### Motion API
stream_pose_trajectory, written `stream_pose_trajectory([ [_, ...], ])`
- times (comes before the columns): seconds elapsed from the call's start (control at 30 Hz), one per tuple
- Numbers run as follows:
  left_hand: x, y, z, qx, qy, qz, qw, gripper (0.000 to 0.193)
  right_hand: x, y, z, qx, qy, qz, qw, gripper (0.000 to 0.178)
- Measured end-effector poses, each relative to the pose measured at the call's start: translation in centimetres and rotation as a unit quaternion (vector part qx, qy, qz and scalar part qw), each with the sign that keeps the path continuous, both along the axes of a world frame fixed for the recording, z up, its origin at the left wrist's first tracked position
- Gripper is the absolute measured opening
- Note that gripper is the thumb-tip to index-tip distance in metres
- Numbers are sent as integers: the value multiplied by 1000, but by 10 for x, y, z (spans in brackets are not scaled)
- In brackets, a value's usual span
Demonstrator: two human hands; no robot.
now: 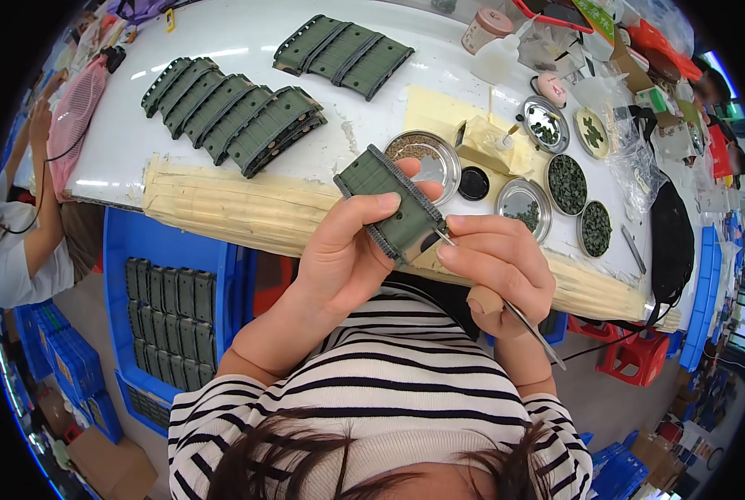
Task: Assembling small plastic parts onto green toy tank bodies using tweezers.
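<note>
My left hand grips a dark green, ribbed plastic part with dark raised edges, thumb on its face and fingers behind. It is held tilted above the table's front edge. In my right hand is a pair of slim metal tweezers, pinched between thumb and fingers, with the tip at the part's lower right end. A tan finger cot covers one finger of that hand. Whether the tip holds a small piece is too small to tell. Beyond my left hand lie rows of similar green parts.
More green parts lie at the back. Round dishes of small green pieces and a dish of brown bits stand right of centre, near a black lid. A blue crate of finished-looking parts sits below left. Another person's arm is at far left.
</note>
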State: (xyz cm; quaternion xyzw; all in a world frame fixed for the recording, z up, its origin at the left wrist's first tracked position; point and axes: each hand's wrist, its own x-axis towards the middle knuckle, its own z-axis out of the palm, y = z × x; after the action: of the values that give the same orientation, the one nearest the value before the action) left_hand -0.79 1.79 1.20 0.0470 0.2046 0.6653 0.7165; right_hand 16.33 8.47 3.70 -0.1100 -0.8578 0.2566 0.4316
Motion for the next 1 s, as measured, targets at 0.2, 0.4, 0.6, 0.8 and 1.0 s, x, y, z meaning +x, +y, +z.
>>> stream_pose_trajectory([
  [0.2, 2, -2, -1, 5, -2, 12, 1000, 40, 1, 0, -1, -2, -2, 4, 1000, 34],
  [0.4, 3, -1, -1, 21, 1, 11, 1000, 41, 1, 0, -2, -3, 3, 2, 1000, 31],
  [0.6, 2, -2, -4, 33, -2, 12, 999, 41, 0, -1, -3, -7, 7, 2, 1000, 30],
  [0.8, -3, -3, -3, 21, 31, 26, 999, 43, -4, 2, -6, -46, 33, 17, 998, 27],
  [1.0, -20, -6, 8, -6, 159, 141, 977, 42, -11, 11, -7, -261, 7, -87, 961, 19],
])
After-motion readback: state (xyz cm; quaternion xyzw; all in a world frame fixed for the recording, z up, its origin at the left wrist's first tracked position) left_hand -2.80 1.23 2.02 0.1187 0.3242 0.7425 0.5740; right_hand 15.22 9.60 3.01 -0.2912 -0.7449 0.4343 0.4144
